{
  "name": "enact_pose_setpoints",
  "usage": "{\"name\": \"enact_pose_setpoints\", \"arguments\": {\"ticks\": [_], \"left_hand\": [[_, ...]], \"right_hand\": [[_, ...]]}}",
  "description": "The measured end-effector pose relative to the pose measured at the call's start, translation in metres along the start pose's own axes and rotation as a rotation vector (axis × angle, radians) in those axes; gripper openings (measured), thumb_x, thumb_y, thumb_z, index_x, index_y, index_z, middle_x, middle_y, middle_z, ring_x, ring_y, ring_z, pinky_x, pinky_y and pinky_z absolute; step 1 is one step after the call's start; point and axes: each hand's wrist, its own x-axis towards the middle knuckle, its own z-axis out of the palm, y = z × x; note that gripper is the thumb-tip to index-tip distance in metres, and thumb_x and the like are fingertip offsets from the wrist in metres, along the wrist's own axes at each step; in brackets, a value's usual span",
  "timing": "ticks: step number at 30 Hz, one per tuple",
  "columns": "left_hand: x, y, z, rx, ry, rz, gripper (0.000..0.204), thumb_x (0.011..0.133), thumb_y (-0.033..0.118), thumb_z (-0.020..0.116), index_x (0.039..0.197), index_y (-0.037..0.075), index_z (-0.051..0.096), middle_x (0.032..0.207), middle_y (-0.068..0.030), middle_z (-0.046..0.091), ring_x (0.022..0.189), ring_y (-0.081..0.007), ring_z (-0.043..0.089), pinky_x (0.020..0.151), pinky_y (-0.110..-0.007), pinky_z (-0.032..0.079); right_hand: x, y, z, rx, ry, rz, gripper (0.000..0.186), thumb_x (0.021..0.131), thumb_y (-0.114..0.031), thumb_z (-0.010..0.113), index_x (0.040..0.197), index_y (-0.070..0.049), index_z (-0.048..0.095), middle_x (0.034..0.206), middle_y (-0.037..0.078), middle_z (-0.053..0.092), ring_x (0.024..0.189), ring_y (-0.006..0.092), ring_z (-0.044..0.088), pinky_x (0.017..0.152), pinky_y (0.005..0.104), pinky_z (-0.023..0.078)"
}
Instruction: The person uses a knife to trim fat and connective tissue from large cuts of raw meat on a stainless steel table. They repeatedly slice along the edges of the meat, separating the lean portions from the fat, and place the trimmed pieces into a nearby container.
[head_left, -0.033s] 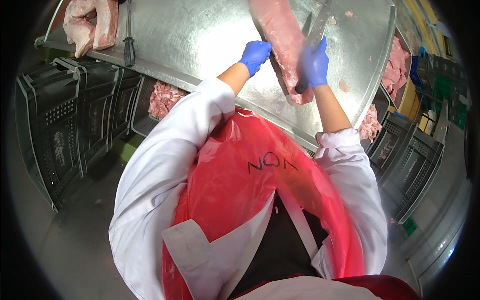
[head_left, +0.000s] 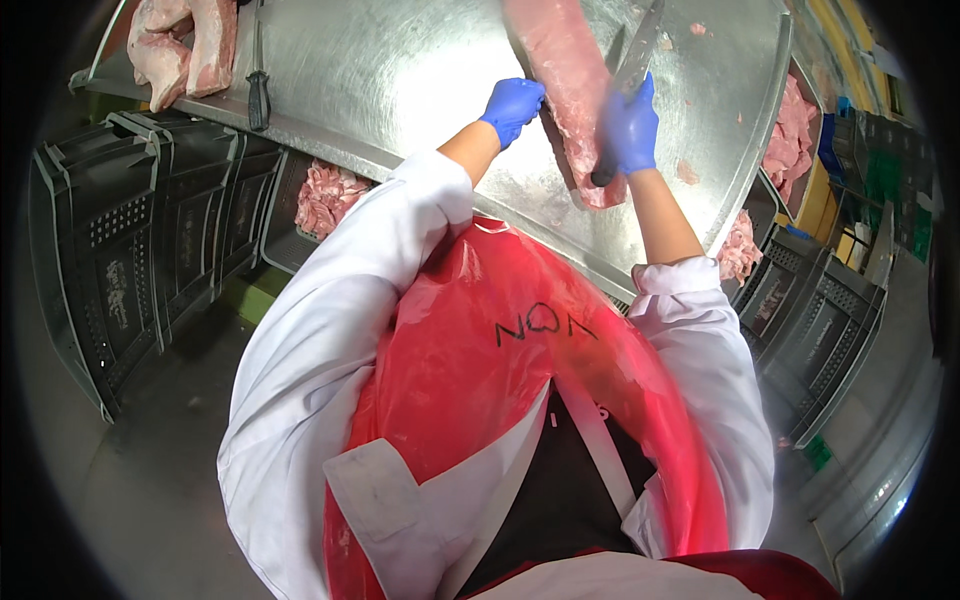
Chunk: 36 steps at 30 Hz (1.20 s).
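Observation:
A long strip of pale pink meat (head_left: 565, 85) lies lengthwise on the metal table (head_left: 350, 70), its near end close to the front edge. My right hand (head_left: 632, 130), in a blue glove, is wrapped round the black handle of a knife (head_left: 637, 55). The blade points away from me, just right of the meat, and the handle's butt sits over the strip's near end. At the strip's left edge is my left hand (head_left: 513, 108), also gloved in blue, with its fingers closed. Whatever its fingertips pinch, if anything, is hidden.
Larger meat pieces (head_left: 180, 50) lie at the far left, beside a second dark-handled tool (head_left: 259, 100). Below the table's front edge, crates hold meat trimmings (head_left: 328, 195); more trimmings (head_left: 740, 248) are at right. Black crates (head_left: 150, 220) stand at left. Small scraps (head_left: 687, 172) dot the table.

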Motion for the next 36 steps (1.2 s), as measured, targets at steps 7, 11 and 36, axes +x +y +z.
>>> {"name": "enact_pose_setpoints", "arguments": {"ticks": [7, 11, 36], "left_hand": [[0.003, -0.017, -0.020, -0.055, -0.014, 0.030, 0.019, 0.090, 0.018, 0.065, 0.082, 0.001, 0.065, 0.073, -0.0063, 0.061, 0.056, -0.0131, 0.053, 0.050, -0.030, 0.042], [-0.012, -0.012, -0.009, -0.051, 0.128, 0.083, 0.015, 0.094, 0.015, 0.060, 0.085, 0.003, 0.061, 0.070, -0.0034, 0.058, 0.058, -0.0115, 0.051, 0.053, -0.028, 0.041], [-0.019, -0.031, -0.044, -0.116, 0.358, 0.219, 0.018, 0.091, 0.019, 0.069, 0.095, 0.002, 0.065, 0.079, -0.0054, 0.064, 0.065, -0.0137, 0.058, 0.063, -0.030, 0.049]], "right_hand": [[0.002, -0.015, -0.012, -0.085, -0.169, -0.152, 0.078, 0.092, -0.021, 0.057, 0.159, -0.009, 0.018, 0.088, 0.028, 0.070, 0.079, 0.0434, 0.069, 0.072, 0.0496, 0.055], [-0.002, -0.060, -0.002, -0.230, -0.278, -0.351, 0.080, 0.091, -0.020, 0.057, 0.160, -0.017, 0.016, 0.089, 0.026, 0.070, 0.079, 0.0446, 0.068, 0.071, 0.0499, 0.055], [-0.112, -0.018, -0.081, -0.860, -0.593, -0.335, 0.088, 0.089, -0.009, 0.052, 0.161, -0.032, 0.008, 0.087, 0.025, 0.070, 0.074, 0.0409, 0.069, 0.072, 0.0520, 0.055]]}}
